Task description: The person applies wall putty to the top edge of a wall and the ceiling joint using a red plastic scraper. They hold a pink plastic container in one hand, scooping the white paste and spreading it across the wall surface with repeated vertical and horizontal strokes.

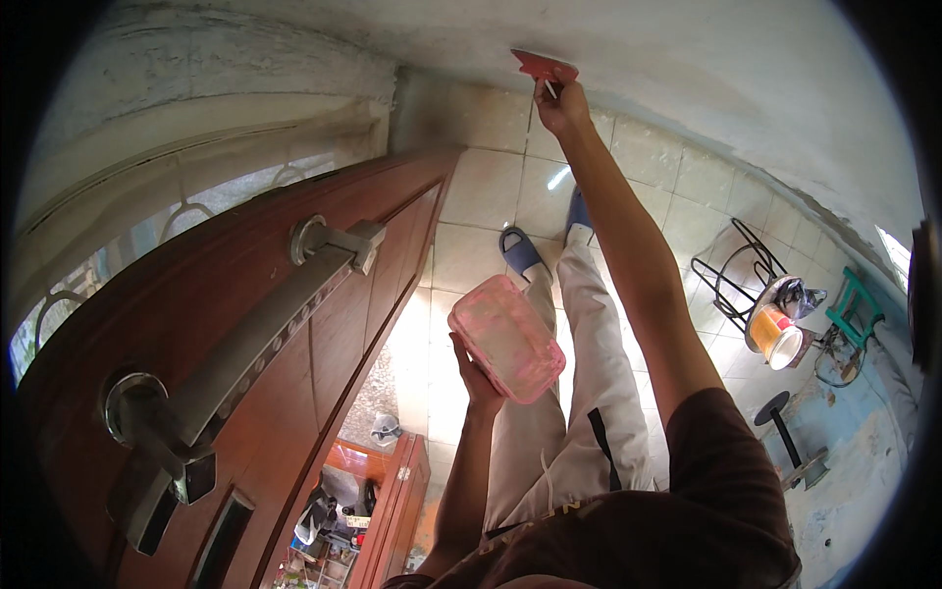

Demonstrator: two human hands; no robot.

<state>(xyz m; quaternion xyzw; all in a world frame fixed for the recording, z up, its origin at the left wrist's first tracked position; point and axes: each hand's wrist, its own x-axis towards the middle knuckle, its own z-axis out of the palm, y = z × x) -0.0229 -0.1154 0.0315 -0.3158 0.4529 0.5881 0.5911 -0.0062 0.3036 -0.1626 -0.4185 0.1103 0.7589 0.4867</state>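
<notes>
right hand (561, 106): arm outstretched, fingers clamped on red scraper (543, 65) | left hand (478, 373): fingers gripping pink tub (505, 337)

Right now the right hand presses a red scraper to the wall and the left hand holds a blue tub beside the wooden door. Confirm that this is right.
Not quite: the tub is pink, not blue, as the head view shows. The rest stands: the right hand presses a red scraper to the wall, and the left hand holds the tub beside the wooden door.
</notes>
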